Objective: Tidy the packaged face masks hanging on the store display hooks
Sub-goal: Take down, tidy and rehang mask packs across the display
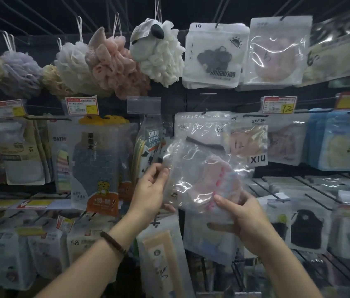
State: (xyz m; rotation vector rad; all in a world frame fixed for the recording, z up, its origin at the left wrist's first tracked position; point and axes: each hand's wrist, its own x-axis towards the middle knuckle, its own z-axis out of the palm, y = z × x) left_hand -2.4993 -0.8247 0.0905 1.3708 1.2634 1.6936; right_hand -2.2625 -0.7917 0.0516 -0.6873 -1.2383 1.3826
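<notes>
Grips both clamped: your left hand (150, 190) pinches the clear pink-mask packet (200, 175) at its left edge; your right hand (245, 221) holds its lower corner. Packet tilted, off-hook, just before the hanging clear packets (200, 127). Step: rehanging. Next likely needs its top hole found and squared.
</notes>
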